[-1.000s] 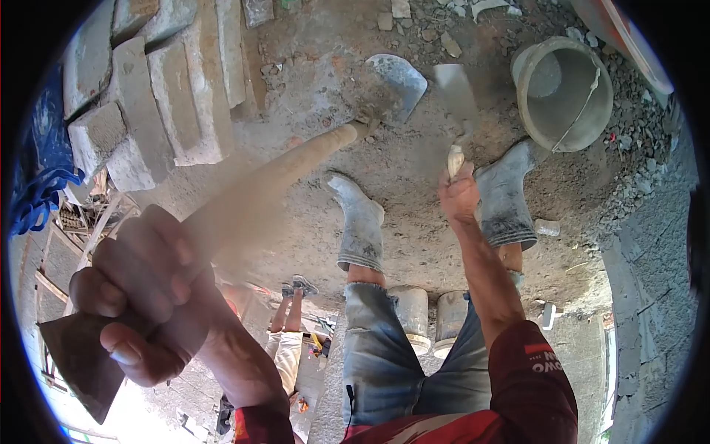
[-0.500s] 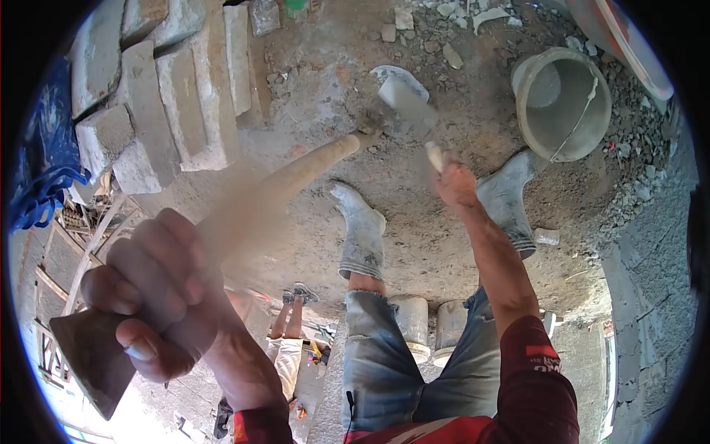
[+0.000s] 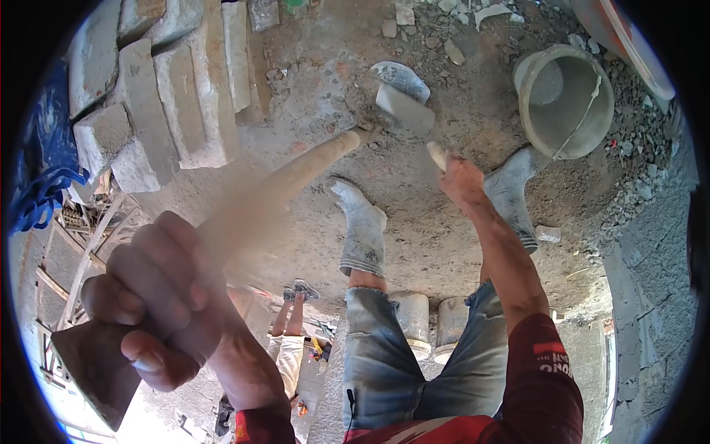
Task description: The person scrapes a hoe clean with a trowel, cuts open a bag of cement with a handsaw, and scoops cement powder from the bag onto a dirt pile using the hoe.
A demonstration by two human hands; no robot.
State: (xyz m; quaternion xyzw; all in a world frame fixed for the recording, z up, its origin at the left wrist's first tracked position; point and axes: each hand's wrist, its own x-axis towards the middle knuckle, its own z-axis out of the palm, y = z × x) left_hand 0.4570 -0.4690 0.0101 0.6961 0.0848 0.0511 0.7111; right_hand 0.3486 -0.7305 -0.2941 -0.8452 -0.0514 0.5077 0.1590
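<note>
The fingers of the left hand (image 3: pixel 159 296) are curled around the top part of the shovel (image 3: pixel 314 163), and the wide end of its handle sticks out past the thumb. The fingers of the right hand (image 3: pixel 462 181) are wrapped around the pale handle of the trowel (image 3: pixel 405 109). The trowel's flat blade covers part of the shovel's blade, down by the dirt, but I cannot tell if the two touch. The shovel's handle slants across the view from the left hand to its blade, and its middle looks blurry. Near the right hand is one gray boot (image 3: pixel 509 196), and its mate is between the two tools and the jeans (image 3: pixel 384 351). A big bucket (image 3: pixel 573 126) sits to the right, beside some broken stones (image 3: pixel 640 177). Over on the left, long blocks (image 3: pixel 177 103) lie close together, with a blue sheet (image 3: pixel 52 140) next to them. Behind the jeans are two tubs (image 3: pixel 409 318), and another person (image 3: pixel 290 355) is farther back
</note>
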